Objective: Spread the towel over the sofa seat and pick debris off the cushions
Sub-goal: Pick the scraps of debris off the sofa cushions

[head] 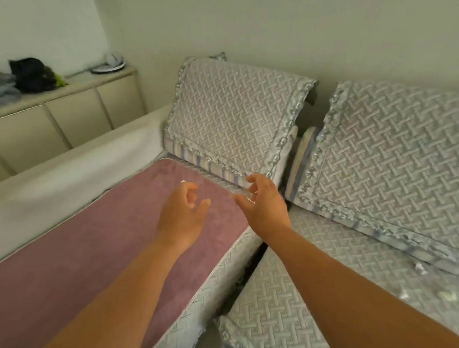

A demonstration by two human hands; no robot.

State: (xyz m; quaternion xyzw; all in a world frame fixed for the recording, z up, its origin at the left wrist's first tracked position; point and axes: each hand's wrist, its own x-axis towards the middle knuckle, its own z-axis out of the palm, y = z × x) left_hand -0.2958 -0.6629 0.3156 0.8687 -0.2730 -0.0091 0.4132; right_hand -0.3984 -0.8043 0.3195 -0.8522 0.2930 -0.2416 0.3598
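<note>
1. Sofa seat cushion (209,289), quilted grey cover; second cushion (309,301) to its right across a dark gap.
2. Mauve towel (87,245) flat over the left seat, far edge against the back cushion (232,114).
3. Left hand (183,214) above the towel, fingers loosely curled, nothing visible in them.
4. Right hand (264,203) near the towel's far right corner, fingers spread and bent; contact with the towel unclear.
5. Small pale scraps (420,267) on the right cushion.
</note>
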